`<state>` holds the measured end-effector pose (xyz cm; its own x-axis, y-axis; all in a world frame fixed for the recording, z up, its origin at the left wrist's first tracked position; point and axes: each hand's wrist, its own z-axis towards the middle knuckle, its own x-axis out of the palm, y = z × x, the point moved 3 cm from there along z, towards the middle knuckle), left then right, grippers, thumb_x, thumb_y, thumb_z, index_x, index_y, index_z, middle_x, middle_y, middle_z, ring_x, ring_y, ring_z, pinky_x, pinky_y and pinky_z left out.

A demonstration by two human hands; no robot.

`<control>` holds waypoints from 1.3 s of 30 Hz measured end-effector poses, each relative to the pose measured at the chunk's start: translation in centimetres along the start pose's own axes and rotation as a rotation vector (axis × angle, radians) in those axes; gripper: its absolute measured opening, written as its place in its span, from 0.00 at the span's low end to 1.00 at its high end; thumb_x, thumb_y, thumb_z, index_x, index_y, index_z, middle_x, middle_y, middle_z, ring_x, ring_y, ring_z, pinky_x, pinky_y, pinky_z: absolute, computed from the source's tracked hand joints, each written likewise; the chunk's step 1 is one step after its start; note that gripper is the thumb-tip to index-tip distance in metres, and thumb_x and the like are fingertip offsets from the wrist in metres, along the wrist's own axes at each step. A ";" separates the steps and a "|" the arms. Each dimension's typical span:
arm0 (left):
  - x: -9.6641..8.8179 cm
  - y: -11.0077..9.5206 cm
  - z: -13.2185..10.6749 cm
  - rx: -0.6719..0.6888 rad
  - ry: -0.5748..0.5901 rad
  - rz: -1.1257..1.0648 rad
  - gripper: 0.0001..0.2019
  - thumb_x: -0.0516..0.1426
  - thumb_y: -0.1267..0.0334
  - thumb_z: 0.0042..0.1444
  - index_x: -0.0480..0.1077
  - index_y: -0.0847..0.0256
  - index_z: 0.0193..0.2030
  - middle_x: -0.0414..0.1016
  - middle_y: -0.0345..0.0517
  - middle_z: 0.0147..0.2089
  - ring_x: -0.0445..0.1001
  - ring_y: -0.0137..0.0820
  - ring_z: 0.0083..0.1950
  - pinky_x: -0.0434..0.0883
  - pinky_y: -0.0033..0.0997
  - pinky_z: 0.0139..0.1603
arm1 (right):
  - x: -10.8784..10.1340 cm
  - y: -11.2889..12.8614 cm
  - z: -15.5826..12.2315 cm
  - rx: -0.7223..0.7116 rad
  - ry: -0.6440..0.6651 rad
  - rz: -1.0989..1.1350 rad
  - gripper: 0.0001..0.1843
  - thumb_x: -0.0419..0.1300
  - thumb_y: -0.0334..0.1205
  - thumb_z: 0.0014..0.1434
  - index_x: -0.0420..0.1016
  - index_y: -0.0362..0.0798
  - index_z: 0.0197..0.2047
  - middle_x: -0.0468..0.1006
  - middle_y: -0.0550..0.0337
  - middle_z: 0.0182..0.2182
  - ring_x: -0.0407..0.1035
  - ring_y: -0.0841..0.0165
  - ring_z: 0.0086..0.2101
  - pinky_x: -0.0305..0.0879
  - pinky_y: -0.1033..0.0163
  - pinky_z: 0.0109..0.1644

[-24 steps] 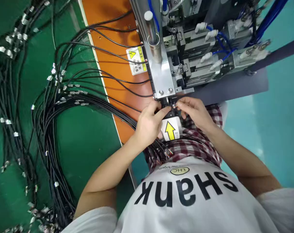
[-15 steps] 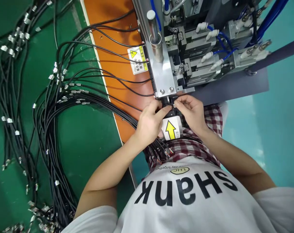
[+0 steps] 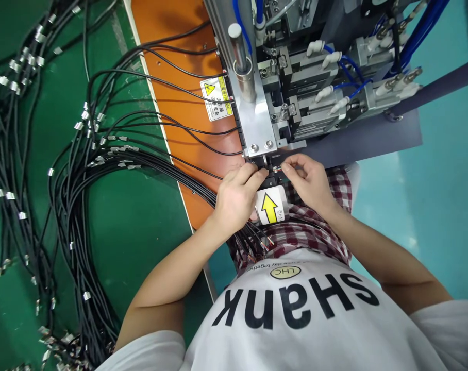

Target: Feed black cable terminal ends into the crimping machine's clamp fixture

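At the front end of the machine's black guide rail (image 3: pixel 271 181), my left hand (image 3: pixel 237 198) is closed on a black cable, its thumb and forefinger pressed down at the rail. Thin stripped wires (image 3: pixel 276 169), whitish and reddish, stick out past those fingertips. My right hand (image 3: pixel 310 184) pinches the free tips of these wires between thumb and forefinger. Just below the fingers sits a white label with a yellow arrow (image 3: pixel 270 207). A bundle of black cables (image 3: pixel 195 181) runs under my left hand, and its bare ends (image 3: pixel 263 243) lie over my lap.
The machine's metal plate (image 3: pixel 255 123) and post (image 3: pixel 244 62) stand directly beyond my hands. Pneumatic cylinders (image 3: pixel 315 116) with blue hoses are to the right. Several cables cross the orange board (image 3: pixel 195 118). More cables with metal connectors (image 3: pixel 79 206) lie on the green mat (image 3: pixel 141 232).
My right hand has drawn slightly right, away from the left fingertips, and more of the thin wires shows between the hands. The left hand stays at the rail. The view has shifted a little.
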<state>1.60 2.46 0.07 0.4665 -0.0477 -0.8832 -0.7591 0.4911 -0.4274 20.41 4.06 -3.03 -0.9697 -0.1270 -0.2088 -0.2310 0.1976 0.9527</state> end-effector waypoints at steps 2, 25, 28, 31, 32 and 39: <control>-0.3 -0.3 -0.1 0.002 -0.039 0.075 0.17 0.45 0.66 0.72 0.73 0.58 0.56 0.76 0.51 0.49 0.73 0.39 0.49 0.66 0.43 0.50 | -0.5 0.8 -0.8 -0.165 -0.052 -0.179 0.12 0.58 0.46 0.68 0.78 0.50 0.49 0.77 0.59 0.36 0.64 0.71 0.27 0.63 0.62 0.34; -0.2 -0.3 -0.3 -0.048 0.015 -0.078 0.19 0.44 0.68 0.70 0.71 0.60 0.59 0.70 0.52 0.49 0.70 0.37 0.50 0.72 0.36 0.50 | 0.7 -0.4 1.7 0.175 0.093 0.255 0.17 0.68 0.51 0.58 0.72 0.47 0.31 0.72 0.65 0.24 0.59 0.77 0.19 0.55 0.67 0.24; -0.1 -0.3 -0.4 -0.037 0.003 -0.050 0.19 0.44 0.68 0.71 0.72 0.59 0.59 0.71 0.51 0.49 0.70 0.37 0.49 0.72 0.36 0.49 | 0.7 -0.7 1.6 0.223 0.120 0.330 0.20 0.70 0.55 0.56 0.73 0.47 0.30 0.72 0.65 0.24 0.60 0.77 0.19 0.56 0.67 0.24; -0.3 -0.4 -0.2 -0.031 -0.013 -0.075 0.19 0.44 0.70 0.70 0.73 0.59 0.58 0.71 0.51 0.48 0.71 0.36 0.48 0.73 0.37 0.48 | 0.6 -0.8 1.2 0.288 0.159 0.414 0.22 0.70 0.58 0.54 0.74 0.46 0.31 0.72 0.64 0.25 0.62 0.77 0.20 0.58 0.66 0.25; -0.4 -0.4 -0.1 -0.031 -0.018 -0.102 0.19 0.44 0.70 0.70 0.73 0.59 0.57 0.71 0.51 0.47 0.71 0.36 0.48 0.73 0.37 0.48 | 0.6 -0.8 1.0 0.303 0.168 0.431 0.22 0.70 0.58 0.54 0.74 0.46 0.31 0.73 0.64 0.26 0.63 0.77 0.21 0.58 0.66 0.25; -2.5 -0.4 -0.9 -0.092 -0.063 -0.171 0.13 0.50 0.67 0.70 0.73 0.60 0.54 0.74 0.53 0.51 0.73 0.36 0.54 0.74 0.39 0.55 | 0.3 -1.2 0.3 0.304 0.188 0.475 0.18 0.72 0.52 0.54 0.76 0.46 0.33 0.73 0.66 0.27 0.63 0.78 0.22 0.58 0.69 0.28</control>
<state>0.36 1.56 2.27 0.6178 -0.0676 -0.7834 -0.7030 0.3989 -0.5888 20.40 4.07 -4.28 -0.9480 -0.1214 0.2942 0.1854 0.5406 0.8206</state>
